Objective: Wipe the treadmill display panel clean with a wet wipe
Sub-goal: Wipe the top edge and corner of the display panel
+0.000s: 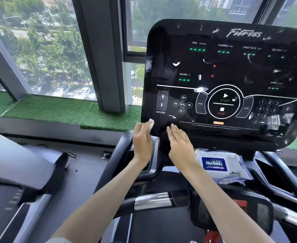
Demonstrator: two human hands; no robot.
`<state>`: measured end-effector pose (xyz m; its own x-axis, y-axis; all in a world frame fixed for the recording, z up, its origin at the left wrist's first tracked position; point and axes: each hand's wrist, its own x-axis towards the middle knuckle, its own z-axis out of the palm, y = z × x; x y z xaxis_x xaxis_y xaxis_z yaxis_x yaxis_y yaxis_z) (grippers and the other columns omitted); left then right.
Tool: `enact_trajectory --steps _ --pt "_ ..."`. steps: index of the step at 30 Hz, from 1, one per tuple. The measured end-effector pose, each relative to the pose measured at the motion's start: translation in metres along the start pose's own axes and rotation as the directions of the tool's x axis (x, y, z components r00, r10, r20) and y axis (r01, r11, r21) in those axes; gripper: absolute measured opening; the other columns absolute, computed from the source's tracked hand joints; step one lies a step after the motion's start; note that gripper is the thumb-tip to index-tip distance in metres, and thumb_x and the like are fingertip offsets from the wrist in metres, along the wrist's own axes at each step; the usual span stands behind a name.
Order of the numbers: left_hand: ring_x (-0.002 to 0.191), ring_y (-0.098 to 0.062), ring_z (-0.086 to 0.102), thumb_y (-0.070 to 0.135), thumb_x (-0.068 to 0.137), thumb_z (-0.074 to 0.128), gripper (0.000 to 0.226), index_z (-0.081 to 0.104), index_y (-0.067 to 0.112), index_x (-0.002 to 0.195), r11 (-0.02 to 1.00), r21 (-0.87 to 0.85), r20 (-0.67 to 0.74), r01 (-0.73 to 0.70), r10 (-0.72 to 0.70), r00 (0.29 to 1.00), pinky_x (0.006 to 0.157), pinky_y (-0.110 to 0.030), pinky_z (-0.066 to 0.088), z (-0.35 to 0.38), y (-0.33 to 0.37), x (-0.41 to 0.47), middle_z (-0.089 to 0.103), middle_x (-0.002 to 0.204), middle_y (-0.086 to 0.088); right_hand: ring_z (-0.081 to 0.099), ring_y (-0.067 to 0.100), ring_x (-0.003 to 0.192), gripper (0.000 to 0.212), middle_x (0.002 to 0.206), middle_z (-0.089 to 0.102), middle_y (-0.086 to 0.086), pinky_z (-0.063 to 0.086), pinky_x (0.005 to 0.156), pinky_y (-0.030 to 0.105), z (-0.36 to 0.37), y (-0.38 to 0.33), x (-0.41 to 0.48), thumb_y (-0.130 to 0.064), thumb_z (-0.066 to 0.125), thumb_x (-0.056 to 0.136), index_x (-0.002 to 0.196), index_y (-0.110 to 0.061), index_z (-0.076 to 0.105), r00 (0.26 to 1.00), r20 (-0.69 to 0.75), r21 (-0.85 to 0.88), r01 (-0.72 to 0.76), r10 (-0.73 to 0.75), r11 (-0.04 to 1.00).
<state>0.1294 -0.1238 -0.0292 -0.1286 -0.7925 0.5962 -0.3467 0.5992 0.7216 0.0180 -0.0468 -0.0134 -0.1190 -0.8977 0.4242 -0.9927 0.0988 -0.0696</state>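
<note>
Behind the machine, tall windows (pixel 44 50) fill the upper left of the frame and show trees and parked cars far below, and a strip of green artificial grass (pixel 47 109) lies along the sill. At the centre of the frame the left hand (pixel 142 141) is raised with its back to the camera and holds a small white wet wipe (pixel 151 123) at its fingertips. The wipe touches the lower left corner of the black display panel (pixel 223 76), just under the INCLINE arrows. Just beside it, to the right, the right hand (pixel 179 144) is flat and holds nothing. Its fingers are straight and close together, and their tips lie on the bottom edge of the panel. Both forearms come up from the lower edge of the frame, and the two hands are near each other but apart. Light marks and streaks show at many places on the glossy panel. Under the panel, right of the right hand, a pack of wipes (pixel 214 163) with a blue label lies on the console tray. Lower in the frame a handlebar (pixel 153 200) with a silver section runs across, and a second treadmill (pixel 21 172) stands at the lower left.
</note>
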Motion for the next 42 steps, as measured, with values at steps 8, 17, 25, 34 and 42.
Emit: enact_trajectory --steps 8,17,25,34,42 --pt "0.080 -0.016 0.052 -0.004 0.090 0.049 0.030 0.064 0.010 0.112 0.992 0.071 0.028 -0.107 0.105 0.994 0.070 -0.022 0.048 -0.004 -0.010 0.003 0.053 0.088 0.000 0.062 0.033 0.107 0.052 0.117 0.062 0.025 0.050 0.090 0.044 -0.004 -0.002 0.003 0.003 0.040 0.067 0.115 0.008 0.060 1.000 -0.006 -0.027 0.006 -0.006 1.000" --pt "0.088 -0.018 0.051 0.001 0.089 0.051 0.031 0.060 0.015 0.115 0.929 0.176 0.131 -0.326 0.306 0.943 0.061 -0.039 0.052 -0.012 -0.018 0.027 0.050 0.098 0.003 0.055 0.031 0.118 0.061 0.125 0.057 0.024 0.045 0.098 0.043 -0.008 -0.005 0.004 0.001 0.021 0.071 0.119 0.007 0.058 0.999 -0.034 -0.055 0.040 -0.042 0.998" --pt "0.087 -0.017 0.048 0.004 0.090 0.049 0.027 0.063 0.013 0.111 0.884 0.249 0.027 -0.396 0.403 0.915 0.063 -0.036 0.051 -0.013 0.009 0.091 0.049 0.096 0.004 0.040 0.032 0.131 0.062 0.137 0.046 0.023 0.031 0.109 0.045 -0.045 0.013 0.052 0.009 0.050 0.065 0.126 0.007 0.051 0.980 -0.110 -0.095 0.157 -0.168 0.983" --pt "0.085 -0.010 0.045 0.000 0.091 0.053 0.028 0.063 0.008 0.116 0.942 0.228 -0.109 -0.248 0.277 0.955 0.074 -0.022 0.043 -0.013 0.060 0.171 0.053 0.091 0.001 0.041 0.036 0.130 0.068 0.136 0.045 0.027 0.027 0.109 0.045 -0.092 0.040 0.113 0.016 0.061 0.059 0.126 0.010 0.049 0.961 -0.220 -0.050 0.159 -0.166 0.986" --pt "0.081 -0.018 0.049 0.000 0.092 0.049 0.024 0.066 0.007 0.107 0.976 0.184 -0.280 -0.121 0.170 0.945 0.073 -0.025 0.045 -0.001 0.109 0.232 0.046 0.086 0.004 0.032 0.038 0.135 0.073 0.141 0.037 0.030 0.025 0.112 0.047 -0.126 0.065 0.159 0.017 0.054 0.063 0.134 0.009 0.040 0.944 -0.287 -0.052 0.156 -0.165 0.986"
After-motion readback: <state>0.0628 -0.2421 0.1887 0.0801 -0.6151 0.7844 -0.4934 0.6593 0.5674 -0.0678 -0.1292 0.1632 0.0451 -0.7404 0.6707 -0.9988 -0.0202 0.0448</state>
